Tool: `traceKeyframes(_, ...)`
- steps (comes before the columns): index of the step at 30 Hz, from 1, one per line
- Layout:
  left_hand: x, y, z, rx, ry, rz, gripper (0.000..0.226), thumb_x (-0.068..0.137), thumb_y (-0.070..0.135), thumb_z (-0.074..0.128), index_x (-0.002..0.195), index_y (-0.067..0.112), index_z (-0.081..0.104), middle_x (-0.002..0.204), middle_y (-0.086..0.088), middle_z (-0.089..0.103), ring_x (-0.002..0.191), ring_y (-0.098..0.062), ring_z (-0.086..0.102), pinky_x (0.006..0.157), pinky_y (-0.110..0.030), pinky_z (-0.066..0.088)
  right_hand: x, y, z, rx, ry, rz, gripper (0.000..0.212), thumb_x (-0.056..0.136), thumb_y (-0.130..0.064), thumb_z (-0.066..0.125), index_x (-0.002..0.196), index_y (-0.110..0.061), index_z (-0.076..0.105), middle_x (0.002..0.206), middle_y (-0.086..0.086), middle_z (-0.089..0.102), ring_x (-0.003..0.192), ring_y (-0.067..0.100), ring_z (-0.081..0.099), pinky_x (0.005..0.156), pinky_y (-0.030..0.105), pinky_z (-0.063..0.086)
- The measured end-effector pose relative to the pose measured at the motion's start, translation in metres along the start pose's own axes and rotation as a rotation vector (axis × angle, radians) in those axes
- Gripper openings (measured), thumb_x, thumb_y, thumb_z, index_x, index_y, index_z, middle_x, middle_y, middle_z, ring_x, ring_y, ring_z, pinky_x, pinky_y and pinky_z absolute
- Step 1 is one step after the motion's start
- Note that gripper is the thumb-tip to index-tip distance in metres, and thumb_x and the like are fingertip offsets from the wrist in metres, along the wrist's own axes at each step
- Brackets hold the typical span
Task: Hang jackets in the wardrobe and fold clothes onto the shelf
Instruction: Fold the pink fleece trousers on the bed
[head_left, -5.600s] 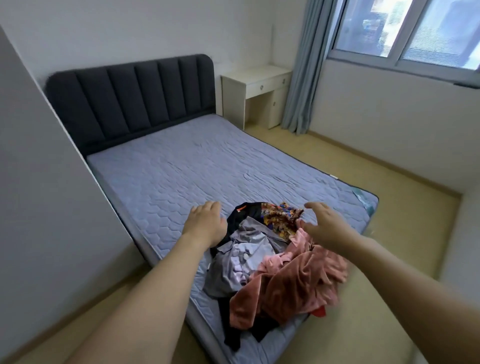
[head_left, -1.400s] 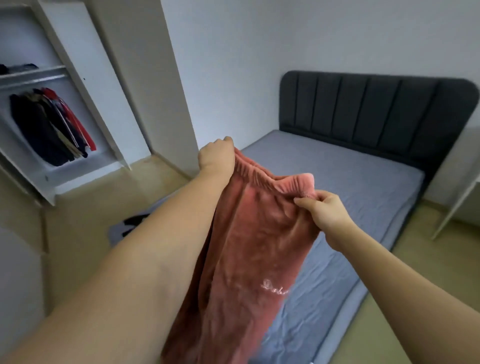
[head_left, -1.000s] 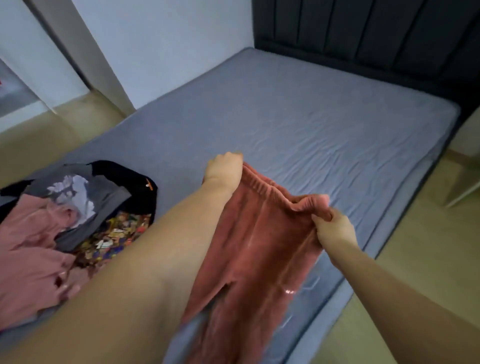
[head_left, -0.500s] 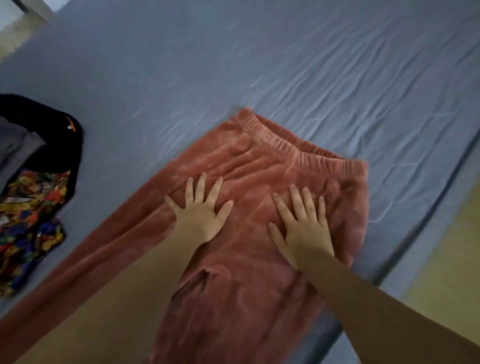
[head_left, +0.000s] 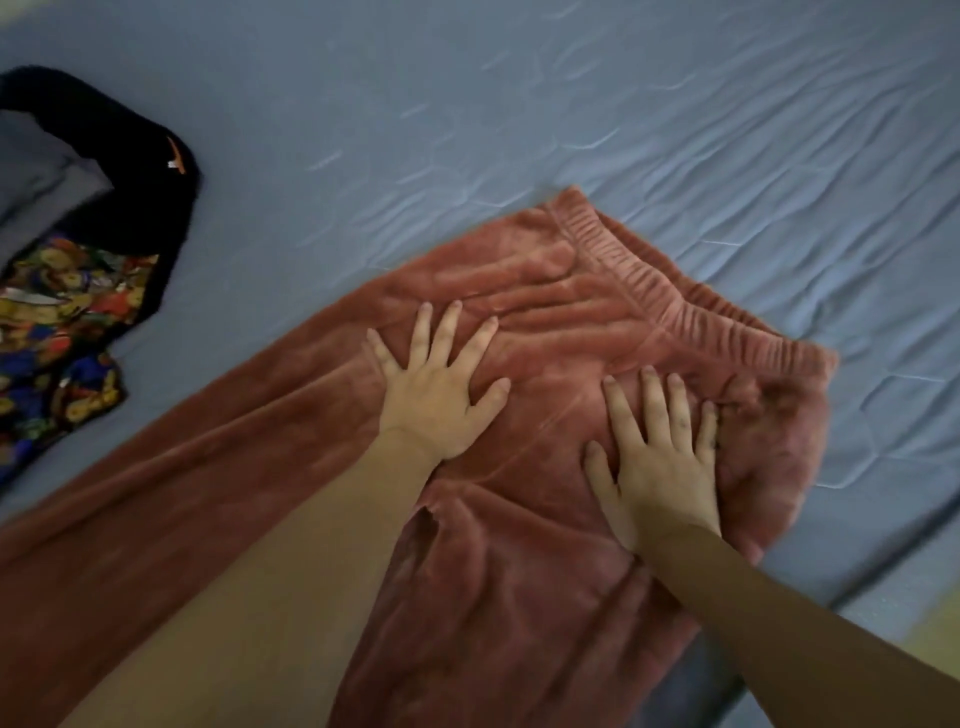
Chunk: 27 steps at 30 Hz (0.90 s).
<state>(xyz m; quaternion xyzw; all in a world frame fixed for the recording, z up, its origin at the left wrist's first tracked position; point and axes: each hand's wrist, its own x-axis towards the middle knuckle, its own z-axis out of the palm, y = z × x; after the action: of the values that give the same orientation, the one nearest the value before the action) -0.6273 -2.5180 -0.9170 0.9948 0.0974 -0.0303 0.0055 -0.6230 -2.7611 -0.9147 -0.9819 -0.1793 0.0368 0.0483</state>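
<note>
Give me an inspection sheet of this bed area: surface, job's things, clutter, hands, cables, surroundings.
Surface: blue-grey mattress, wrinkled.
Job's things: pink velvet trousers spread flat, waistband away from the person, legs running toward the lower left and bottom edge.
Clutter: black garment, grey garment and colourful patterned garment piled at left.
Hands: left hand and right hand flat on the trousers, fingers spread.
Cables: nothing seen.
Surroundings: a strip of yellowish floor at lower right.

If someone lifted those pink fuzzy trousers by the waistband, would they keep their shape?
Probably not. The pink trousers lie creased on the mattress, so they would likely hang limp. Their plush pile suggests they would grip, not slip, under the left hand.
</note>
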Motion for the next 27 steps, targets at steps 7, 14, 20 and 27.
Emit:
traceKeyframes(7,-0.039,0.001,-0.008,-0.223,0.010,-0.032,0.066,0.090,0.068,0.013,0.152,0.044,0.008,0.163,0.009,0.001,0.150,-0.015,-0.006,0.115,-0.054,-0.013,0.001,-0.003,0.003,-0.045,0.042,0.018,0.068,0.088,-0.058,0.014,0.152,-0.036,0.010,0.162,0.004,0.006,0.148,0.026,-0.001,0.117,0.051,-0.007)
traceKeyframes(14,-0.259,-0.064,-0.010,-0.437,-0.051,0.069,0.066,0.093,0.062,0.041,0.151,0.034,0.026,0.159,0.006,0.020,0.146,-0.014,0.015,0.118,-0.028,0.008,-0.050,-0.075,-0.006,0.056,0.015,0.088,0.061,0.097,-0.041,0.026,0.153,-0.018,0.019,0.161,0.010,0.011,0.147,0.030,0.012,0.117,0.051,0.008)
traceKeyframes(20,-0.450,-0.152,-0.041,-0.531,-0.265,-0.293,0.025,0.095,0.048,0.053,0.089,0.024,0.059,0.097,0.008,0.059,0.097,-0.014,0.056,0.077,-0.025,0.039,-0.161,-0.218,-0.033,0.020,0.039,-0.889,0.055,0.088,-0.042,0.055,0.141,-0.031,0.044,0.148,-0.005,0.038,0.138,0.020,0.029,0.116,0.040,0.013)
traceKeyframes(27,-0.559,-0.195,-0.047,-0.300,-0.036,-0.474,0.054,0.078,0.080,0.041,0.106,0.034,0.046,0.106,0.007,0.053,0.099,-0.020,0.052,0.080,-0.036,0.041,-0.221,-0.322,-0.022,-0.157,-0.284,-1.038,0.029,0.096,-0.038,0.051,0.116,-0.021,0.062,0.124,0.005,0.062,0.113,0.026,0.057,0.097,0.035,0.044)
